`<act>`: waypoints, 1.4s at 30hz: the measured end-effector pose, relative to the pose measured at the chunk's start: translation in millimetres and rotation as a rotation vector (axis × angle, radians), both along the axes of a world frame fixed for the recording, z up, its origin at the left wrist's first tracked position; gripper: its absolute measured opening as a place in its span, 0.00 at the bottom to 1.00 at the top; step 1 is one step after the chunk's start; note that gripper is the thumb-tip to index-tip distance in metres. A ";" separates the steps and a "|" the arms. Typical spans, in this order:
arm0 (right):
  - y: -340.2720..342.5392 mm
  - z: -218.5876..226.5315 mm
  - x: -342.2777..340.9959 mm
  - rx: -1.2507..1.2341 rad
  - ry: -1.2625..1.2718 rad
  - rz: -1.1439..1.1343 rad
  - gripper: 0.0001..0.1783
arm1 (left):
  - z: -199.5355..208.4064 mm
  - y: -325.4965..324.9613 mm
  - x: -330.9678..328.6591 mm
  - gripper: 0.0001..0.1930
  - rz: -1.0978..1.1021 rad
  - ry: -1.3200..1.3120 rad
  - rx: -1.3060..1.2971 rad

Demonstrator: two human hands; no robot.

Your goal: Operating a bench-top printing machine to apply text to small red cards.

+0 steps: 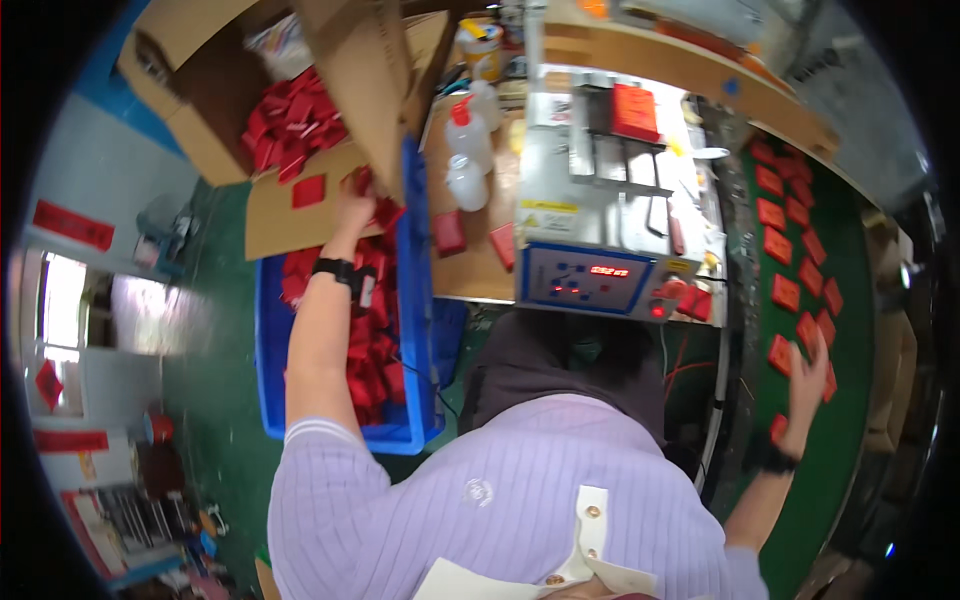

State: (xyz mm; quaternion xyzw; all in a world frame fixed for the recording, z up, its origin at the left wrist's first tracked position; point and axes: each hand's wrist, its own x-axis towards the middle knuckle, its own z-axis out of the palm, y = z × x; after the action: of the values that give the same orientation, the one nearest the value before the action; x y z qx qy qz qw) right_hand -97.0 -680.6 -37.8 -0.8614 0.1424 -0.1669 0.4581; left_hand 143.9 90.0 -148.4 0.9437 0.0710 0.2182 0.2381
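My left hand (352, 208) reaches over the blue crate (265, 350) at the left, its fingers closed on a small red box (362, 182); motion blur softens the grip. Many red boxes (372, 345) fill that crate below my forearm. Another red box (309, 191) lies flat on the cardboard flap beside this hand. At the far right my right hand (808, 378) is over a green conveyor belt (845, 420). Its fingers are stretched out among the red boxes there, the tips touching or close to one red box (806, 328).
A cardboard carton (215, 125) holds more red boxes behind the crate. Before me stands a metal machine (585, 275) with a lit red display and a red box (634, 112) on top. Plastic bottles (467, 182) stand left of it. Several red boxes (785, 292) line the belt.
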 end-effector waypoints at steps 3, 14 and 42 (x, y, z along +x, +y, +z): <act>63.5 32.3 84.7 -0.110 -0.052 0.305 0.33 | -5.8 1.5 26.9 0.23 -0.030 0.176 0.260; 207.1 94.8 292.2 -0.397 -0.141 1.066 0.57 | 13.5 -11.0 -8.9 0.18 -0.222 0.286 0.150; -119.4 -66.4 -74.9 -0.275 0.077 -0.525 0.40 | 228.0 -298.4 -54.2 0.12 -0.867 0.272 -0.662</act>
State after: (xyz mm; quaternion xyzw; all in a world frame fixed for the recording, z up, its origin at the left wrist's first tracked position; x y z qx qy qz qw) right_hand -171.8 -800.0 -104.2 -0.8548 0.3538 -0.2644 0.2725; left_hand 89.7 -208.4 79.6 0.7811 -0.2284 -0.0572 0.5783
